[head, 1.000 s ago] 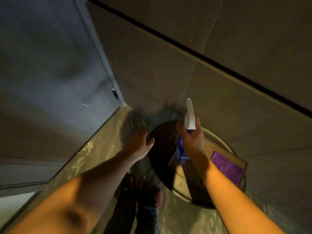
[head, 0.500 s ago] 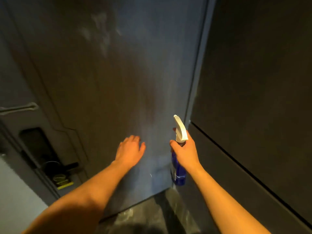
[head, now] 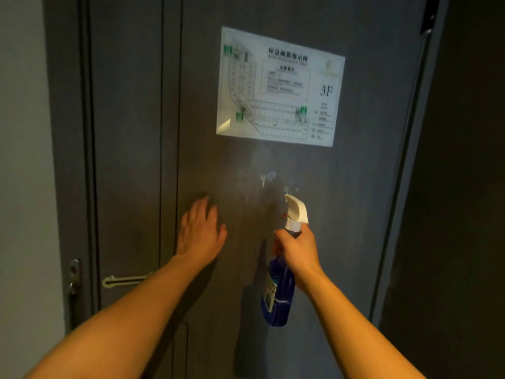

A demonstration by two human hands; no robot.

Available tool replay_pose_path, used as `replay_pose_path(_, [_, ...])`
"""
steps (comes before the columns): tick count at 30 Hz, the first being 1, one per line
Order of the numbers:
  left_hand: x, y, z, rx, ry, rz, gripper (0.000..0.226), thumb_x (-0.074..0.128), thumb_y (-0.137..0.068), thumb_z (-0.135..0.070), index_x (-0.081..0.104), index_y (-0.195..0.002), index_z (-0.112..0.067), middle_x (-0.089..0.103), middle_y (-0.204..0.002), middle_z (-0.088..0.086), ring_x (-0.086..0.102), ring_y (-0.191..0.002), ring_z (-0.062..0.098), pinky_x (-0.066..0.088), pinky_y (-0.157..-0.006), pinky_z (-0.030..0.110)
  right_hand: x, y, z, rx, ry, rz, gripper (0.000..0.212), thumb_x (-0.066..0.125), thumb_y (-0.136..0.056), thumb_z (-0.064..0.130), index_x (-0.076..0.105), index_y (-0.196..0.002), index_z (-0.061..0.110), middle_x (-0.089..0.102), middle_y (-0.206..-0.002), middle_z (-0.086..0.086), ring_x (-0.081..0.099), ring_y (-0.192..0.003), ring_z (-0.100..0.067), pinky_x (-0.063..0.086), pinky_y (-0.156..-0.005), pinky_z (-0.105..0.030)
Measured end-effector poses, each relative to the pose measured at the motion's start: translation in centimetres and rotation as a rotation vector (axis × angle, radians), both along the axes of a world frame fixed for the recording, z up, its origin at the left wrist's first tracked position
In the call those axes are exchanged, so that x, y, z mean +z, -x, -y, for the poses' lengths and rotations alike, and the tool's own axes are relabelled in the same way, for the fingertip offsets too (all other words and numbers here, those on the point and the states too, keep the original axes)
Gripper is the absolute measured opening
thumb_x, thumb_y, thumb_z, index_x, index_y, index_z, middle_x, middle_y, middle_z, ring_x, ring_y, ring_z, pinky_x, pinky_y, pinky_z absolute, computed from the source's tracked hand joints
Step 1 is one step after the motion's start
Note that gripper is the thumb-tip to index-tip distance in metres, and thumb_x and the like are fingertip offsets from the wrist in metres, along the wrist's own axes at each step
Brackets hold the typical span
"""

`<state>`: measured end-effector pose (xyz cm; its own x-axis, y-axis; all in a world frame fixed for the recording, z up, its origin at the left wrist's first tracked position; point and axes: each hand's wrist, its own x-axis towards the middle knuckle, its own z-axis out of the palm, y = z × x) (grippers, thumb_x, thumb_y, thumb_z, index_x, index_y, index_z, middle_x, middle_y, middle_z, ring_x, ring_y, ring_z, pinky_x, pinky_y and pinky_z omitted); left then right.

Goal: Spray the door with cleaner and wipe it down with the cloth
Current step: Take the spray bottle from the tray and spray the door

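Two bare hands are raised before a dark grey door [head: 341, 214] that fills most of the view. Right hand [head: 299, 248], at about 5 o'clock from frame centre, is clenched around the neck of a blue spray bottle [head: 278, 291]; bottle body hangs down below the fist, label side toward 9 o'clock. White trigger head [head: 296, 209] sticks up above the hand, nozzle aimed at the door toward 11 o'clock. Whether a finger presses the trigger cannot be told.

Left hand [head: 200, 231], at about 7 o'clock from centre, is empty, fingers spread and extended toward the door panel; contact with the surface cannot be confirmed. Hands are apart, bottle between them and closer to the right.

Pale wet patch with a few runs [head: 263, 179] on the door just above the nozzle, at 12 o'clock from the bottle. Laminated floor plan sheet marked 3F [head: 281, 86] fixed to the door above that. Lever handle [head: 125, 280] at 9 o'clock, near the left forearm; metal latch plate [head: 73, 274] on the frame edge beside it. Light wall [head: 24, 160] at far 9 o'clock, dark panel [head: 464, 187] at 3 o'clock.
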<state>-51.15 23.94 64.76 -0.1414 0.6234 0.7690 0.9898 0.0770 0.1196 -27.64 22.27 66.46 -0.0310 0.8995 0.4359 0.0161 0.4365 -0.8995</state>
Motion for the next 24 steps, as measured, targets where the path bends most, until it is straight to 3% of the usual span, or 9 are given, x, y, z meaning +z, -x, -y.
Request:
replay_pose_path(8, [0.9, 5.4, -4.8, 0.088, -0.083, -0.115, 0.082, 0.044, -0.099, -0.051, 0.011, -0.164, -0.015, 0.004, -0.172, 0.014, -0.003, -0.159, 0.029, 0.002, -0.128, 0.050, 3.3, 4.3, -3.8, 0.041, -0.082, 0.064, 0.023, 0.058, -0.082, 0.005, 0.060, -0.088, 0.027, 0.059, -0.054, 0.006, 0.054, -0.047, -0.007, 0.048, -0.048, -0.019])
replay_pose_path(11, [0.2, 5.8, -6.3, 0.123, -0.112, -0.153, 0.084, 0.037, -0.097, -0.054, 0.008, -0.164, -0.013, -0.003, -0.172, 0.015, -0.005, -0.160, 0.029, -0.009, -0.127, 0.049, 3.8, 5.0, -5.3, 0.046, -0.074, 0.082, 0.020, 0.059, -0.082, 0.007, 0.060, -0.086, 0.027, 0.060, -0.057, 0.005, 0.057, -0.050, -0.010, 0.050, -0.050, -0.021])
replay_pose_path(17, [-0.2, 6.2, -7.7, 0.158, -0.170, -0.199, 0.086, 0.035, -0.096, -0.055, 0.006, -0.164, -0.012, -0.004, -0.172, 0.016, -0.002, -0.160, 0.031, -0.010, -0.126, 0.051, 4.2, 5.2, -7.2, 0.003, -0.064, 0.092, 0.011, 0.060, -0.085, 0.007, 0.059, -0.087, 0.018, 0.060, -0.066, -0.002, 0.056, -0.047, -0.003, 0.048, -0.047, -0.015])
replay_pose_path(24, [-0.5, 6.0, -7.6, 0.160, -0.219, -0.220, 0.082, 0.033, -0.098, -0.052, 0.008, -0.163, -0.010, -0.002, -0.172, 0.018, -0.003, -0.160, 0.031, -0.006, -0.127, 0.052, 3.8, 2.8, -8.0, -0.095, -0.048, 0.007, 0.012, 0.060, -0.085, 0.005, 0.058, -0.086, 0.016, 0.059, -0.060, 0.000, 0.058, -0.049, -0.010, 0.052, -0.050, -0.023])
